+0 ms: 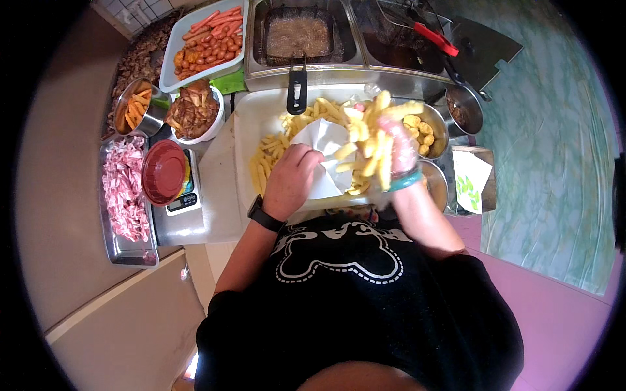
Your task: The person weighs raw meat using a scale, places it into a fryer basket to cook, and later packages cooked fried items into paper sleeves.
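Note:
My left hand (296, 178), bare and with a black watch at the wrist, grips the lower left edge of a white paper bag (325, 141). The bag is over a white plastic tray (249, 115) that holds pale yellow French fries (266, 156). Just right of the bag, my right hand (398, 144), in a clear plastic glove with a teal band at the wrist, is closed around a bunch of fries (369, 137), somewhat blurred. A black-handled fryer basket (297, 93) sits in bubbling oil beyond the tray.
Sausages fill a tray (168, 63) at the back left. Cooked meat (195, 110), a kitchen scale (188, 200) with a red bowl (164, 172), and a metal tray (129, 254) stand left. At right are nuggets (420, 132), a box (488, 183) and red-handled tongs (435, 39).

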Demonstrator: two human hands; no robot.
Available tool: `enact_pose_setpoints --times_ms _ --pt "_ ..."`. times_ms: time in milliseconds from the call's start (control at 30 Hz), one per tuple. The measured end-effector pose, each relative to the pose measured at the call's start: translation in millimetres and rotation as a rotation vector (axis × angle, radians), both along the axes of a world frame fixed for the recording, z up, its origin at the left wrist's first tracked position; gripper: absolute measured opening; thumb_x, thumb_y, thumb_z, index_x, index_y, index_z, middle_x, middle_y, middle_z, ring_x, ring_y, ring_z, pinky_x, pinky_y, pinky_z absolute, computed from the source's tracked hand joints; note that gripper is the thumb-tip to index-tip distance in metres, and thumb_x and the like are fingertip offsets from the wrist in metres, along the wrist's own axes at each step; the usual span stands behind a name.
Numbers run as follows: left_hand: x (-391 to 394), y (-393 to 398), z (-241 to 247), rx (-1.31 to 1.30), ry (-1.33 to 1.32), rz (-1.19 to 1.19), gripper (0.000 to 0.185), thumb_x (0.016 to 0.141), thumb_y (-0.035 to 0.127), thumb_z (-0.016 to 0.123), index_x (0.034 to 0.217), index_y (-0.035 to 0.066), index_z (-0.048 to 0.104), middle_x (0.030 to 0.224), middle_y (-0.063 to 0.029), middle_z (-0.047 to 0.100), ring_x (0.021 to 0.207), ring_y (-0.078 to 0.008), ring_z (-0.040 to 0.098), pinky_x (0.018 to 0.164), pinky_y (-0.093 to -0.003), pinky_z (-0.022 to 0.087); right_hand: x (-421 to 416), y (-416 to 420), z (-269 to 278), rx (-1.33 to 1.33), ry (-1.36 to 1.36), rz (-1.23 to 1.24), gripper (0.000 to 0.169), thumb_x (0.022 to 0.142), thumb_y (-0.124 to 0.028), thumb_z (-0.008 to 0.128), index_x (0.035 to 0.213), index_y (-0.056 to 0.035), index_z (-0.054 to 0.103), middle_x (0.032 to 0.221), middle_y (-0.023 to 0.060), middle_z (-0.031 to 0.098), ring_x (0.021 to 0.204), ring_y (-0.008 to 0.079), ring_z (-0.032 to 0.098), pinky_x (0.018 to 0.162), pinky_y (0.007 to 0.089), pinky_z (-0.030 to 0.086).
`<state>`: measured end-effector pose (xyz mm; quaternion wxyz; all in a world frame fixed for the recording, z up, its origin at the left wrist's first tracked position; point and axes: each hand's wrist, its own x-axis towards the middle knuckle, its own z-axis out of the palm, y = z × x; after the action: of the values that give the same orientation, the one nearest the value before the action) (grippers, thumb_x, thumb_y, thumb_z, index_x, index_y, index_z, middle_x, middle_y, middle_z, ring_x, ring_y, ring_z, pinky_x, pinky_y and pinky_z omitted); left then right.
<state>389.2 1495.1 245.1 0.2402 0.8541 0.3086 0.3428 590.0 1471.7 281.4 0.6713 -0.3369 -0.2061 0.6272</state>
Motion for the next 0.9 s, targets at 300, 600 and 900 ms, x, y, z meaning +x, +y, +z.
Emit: enact_pose_setpoints --times_ms 300,600,900 --pt "-11 -2 -6 -0.012 -0.029 -0.001 0.018 0.072 -0.004 0.054 0.088 0.004 0.055 0.086 -0.0115 0.052 0.084 -0.0303 0.053 0.072 -0.0374 0.045 -38 -12 -42 0.313 -0.627 -0.009 0.050 0.073 -0.001 0.068 0.117 -0.0057 0.046 0.115 0.0082 0.052 0.111 0.0199 0.050 0.096 0.0333 0.040" --pt "-16 -5 -8 -0.055 -0.051 0.004 0.018 0.072 -0.005 0.055 0.087 0.004 0.055 0.085 -0.0116 0.052 0.083 -0.0303 0.053 0.073 -0.0374 0.045 -29 -16 -43 0.352 -0.939 0.084 0.032 0.076 0.000 0.063 0.107 -0.0062 0.057 0.114 0.0106 0.056 0.111 0.0227 0.052 0.094 0.0345 0.041" --pt "-24 -8 -8 -0.087 -0.014 0.004 0.010 0.080 0.001 0.052 0.088 0.002 0.057 0.089 -0.0153 0.053 0.084 -0.0329 0.053 0.076 -0.0383 0.044 9 0 -62 -0.433 -1.054 0.325 0.030 0.082 -0.024 0.063 0.107 -0.0067 0.061 0.095 0.0102 0.063 0.088 0.0215 0.061 0.074 0.0321 0.049"
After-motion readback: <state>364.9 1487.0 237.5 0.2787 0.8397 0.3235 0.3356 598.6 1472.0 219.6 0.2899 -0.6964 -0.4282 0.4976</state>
